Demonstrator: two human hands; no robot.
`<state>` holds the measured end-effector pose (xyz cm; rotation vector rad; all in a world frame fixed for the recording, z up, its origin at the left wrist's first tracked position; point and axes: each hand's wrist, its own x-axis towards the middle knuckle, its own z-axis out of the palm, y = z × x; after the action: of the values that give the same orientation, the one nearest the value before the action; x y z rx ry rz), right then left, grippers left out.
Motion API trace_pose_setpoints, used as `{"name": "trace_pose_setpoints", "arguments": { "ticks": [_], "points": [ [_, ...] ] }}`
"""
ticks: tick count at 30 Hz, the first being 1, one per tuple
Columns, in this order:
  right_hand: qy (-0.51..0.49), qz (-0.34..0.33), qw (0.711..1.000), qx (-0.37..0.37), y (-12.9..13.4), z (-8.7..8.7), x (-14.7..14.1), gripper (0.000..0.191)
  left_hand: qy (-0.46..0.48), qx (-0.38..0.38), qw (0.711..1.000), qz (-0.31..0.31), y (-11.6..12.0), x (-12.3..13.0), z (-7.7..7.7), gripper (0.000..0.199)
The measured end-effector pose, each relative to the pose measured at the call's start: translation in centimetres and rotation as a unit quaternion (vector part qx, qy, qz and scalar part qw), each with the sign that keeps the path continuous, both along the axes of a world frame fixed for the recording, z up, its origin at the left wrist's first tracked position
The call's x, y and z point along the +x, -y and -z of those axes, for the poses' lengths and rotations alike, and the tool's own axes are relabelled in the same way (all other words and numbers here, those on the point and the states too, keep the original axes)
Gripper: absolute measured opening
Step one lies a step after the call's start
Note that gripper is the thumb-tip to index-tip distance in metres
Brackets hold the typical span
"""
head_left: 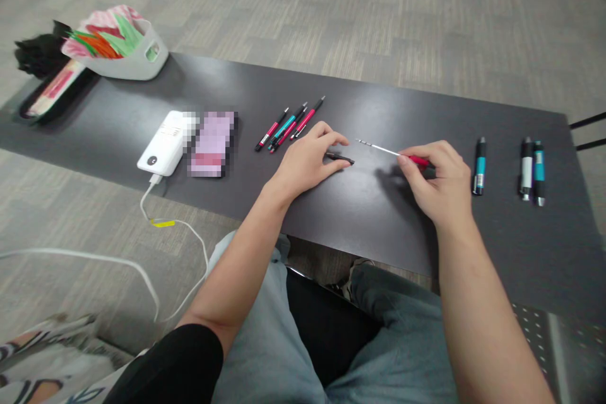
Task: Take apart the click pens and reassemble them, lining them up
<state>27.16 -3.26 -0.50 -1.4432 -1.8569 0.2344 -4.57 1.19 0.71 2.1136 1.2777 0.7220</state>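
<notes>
My right hand pinches a red pen barrel. A thin, pale refill sticks out of it toward the left, with its tip bare. My left hand rests over the table with thumb and fingers apart. Between them is a short black pen part, its far end close to the thumb and its other end hidden by the hand. Just beyond the left hand lies a group of several pens, among them a red pen and a teal pen.
On the dark table, a teal-and-black pen, a white pen and another teal pen lie at right. Leftward are a blurred-out phone, a white power bank with a cable, and a white basket.
</notes>
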Motion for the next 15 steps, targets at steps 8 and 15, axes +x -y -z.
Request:
{"name": "trace_pose_setpoints", "arguments": {
  "ticks": [8, 15],
  "points": [
    [-0.025, 0.032, 0.999, 0.008, -0.31, 0.37, -0.20, 0.028, -0.091, -0.022, 0.991, -0.099, 0.50, 0.41, -0.80, 0.017],
    [0.012, 0.018, 0.999, -0.030, -0.13, -0.02, 0.11, 0.032, -0.108, -0.027, 0.989, -0.099, 0.57, 0.64, -0.63, 0.026]
  ]
}}
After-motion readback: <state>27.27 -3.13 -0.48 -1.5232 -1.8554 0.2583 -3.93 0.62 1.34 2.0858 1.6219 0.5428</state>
